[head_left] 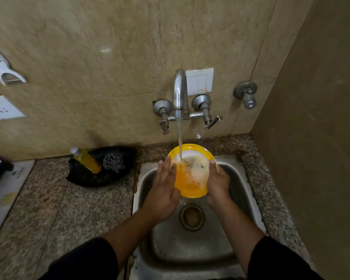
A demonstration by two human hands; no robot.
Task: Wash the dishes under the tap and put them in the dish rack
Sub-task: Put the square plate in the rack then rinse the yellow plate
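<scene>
Over the sink [243, 179], yellow plate [191, 187] tilts under the tap [180, 91] stream between both hands, right hand [217, 183] gripping its right rim, left hand [163, 191] pressing straight-fingered against its left rim.

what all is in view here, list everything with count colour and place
plate: 1, yellow rim, white centre, under the running water over the sink
tap: 1, chrome, on wall, running
sink: 1, steel, set in granite counter
drain: 1, dark metal, sink floor
soap bottle: 1, yellow, leaning in tray
steel scrubber: 1, silver, in tray
tray: 1, black, counter left of sink
valve: 1, chrome, wall right of tap
switch plate: 1, white, behind tap
socket: 1, white, wall far left
left hand: straight fingers on plate's left rim
right hand: grips plate's right rim
</scene>
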